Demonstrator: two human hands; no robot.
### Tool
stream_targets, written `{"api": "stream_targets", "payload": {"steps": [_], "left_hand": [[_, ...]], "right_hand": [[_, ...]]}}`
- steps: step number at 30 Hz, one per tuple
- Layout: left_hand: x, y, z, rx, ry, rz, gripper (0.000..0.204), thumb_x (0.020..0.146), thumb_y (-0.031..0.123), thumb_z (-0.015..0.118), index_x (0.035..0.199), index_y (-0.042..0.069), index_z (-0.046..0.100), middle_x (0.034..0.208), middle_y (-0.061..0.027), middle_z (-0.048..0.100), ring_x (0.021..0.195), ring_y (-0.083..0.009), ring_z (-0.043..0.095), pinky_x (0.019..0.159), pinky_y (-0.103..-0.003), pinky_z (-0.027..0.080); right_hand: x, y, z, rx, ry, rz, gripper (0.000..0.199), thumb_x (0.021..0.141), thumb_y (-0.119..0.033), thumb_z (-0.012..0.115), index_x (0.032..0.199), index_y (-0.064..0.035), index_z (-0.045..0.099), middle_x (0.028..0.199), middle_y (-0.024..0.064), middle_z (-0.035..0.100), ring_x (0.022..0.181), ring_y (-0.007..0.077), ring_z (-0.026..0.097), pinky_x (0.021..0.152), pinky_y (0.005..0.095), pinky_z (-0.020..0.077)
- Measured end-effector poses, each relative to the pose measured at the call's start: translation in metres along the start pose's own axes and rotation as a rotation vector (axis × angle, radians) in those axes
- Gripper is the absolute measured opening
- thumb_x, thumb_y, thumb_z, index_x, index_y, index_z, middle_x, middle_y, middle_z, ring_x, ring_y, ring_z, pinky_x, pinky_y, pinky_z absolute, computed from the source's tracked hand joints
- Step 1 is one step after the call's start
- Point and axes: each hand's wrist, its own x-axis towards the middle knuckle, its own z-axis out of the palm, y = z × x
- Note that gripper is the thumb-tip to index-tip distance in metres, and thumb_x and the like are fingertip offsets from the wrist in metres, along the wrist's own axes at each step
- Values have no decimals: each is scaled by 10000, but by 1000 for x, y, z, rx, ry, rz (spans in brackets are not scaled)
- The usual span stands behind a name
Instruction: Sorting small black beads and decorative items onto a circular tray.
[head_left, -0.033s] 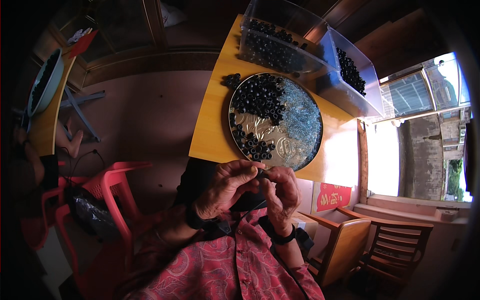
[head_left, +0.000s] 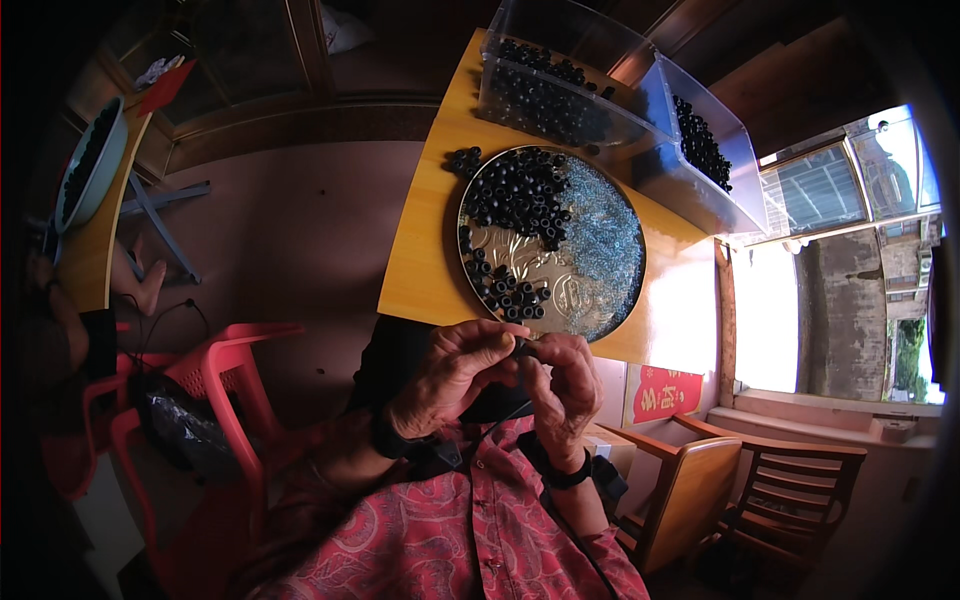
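Black rings [head_left: 520,195] on silvery embossed tray [head_left: 520,262] beyond the pinch; yellow table [head_left: 425,250]; red patterned shirt [head_left: 450,540] below; red chair [head_left: 225,375] leftward.

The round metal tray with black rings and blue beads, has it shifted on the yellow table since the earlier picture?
No. The round metal tray sits at the same spot against the yellow table edge.

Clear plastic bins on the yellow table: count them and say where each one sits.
2. One clear bin sits at the table's far end, holding black rings. The other clear bin lies to its right along the table's right edge, beyond the round tray. Others may lie out of view.
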Motion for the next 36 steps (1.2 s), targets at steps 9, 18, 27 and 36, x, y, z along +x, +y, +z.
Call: {"api": "stream_targets", "payload": {"steps": [9,18,27,36], "left_hand": [[-3,1,-4,240,-40,125,227,959,114,589,1148,-4,636,871,-65,692,756,-113,668,731,-253,554],[-6,7,-1,251,-58,108,232,959,95,582,1158,-12,634,926,-94,705,821,-152,696,793,-269,565],[-5,8,-2,266,-45,107,224,953,94,591,1143,-14,638,904,-86,708,802,-142,696,776,-258,563],[-5,9,-3,425,-13,141,196,963,109,580,1104,-4,655,868,-54,711,765,-114,693,737,-238,561]], "right_hand": [[4,-3,-3,-20,-66,-24,172,761,7,700,919,-8,632,892,111,626,775,214,632,669,300,496],[1,-1,-2,111,-43,72,157,771,5,699,915,0,637,890,98,625,761,182,624,671,276,492],[4,-6,-5,-54,-86,-14,173,771,-21,723,933,-32,664,908,97,637,769,199,637,642,296,491],[6,-2,-5,-78,-116,-55,207,766,-23,741,963,-40,681,909,103,641,804,227,651,668,314,509]]}}
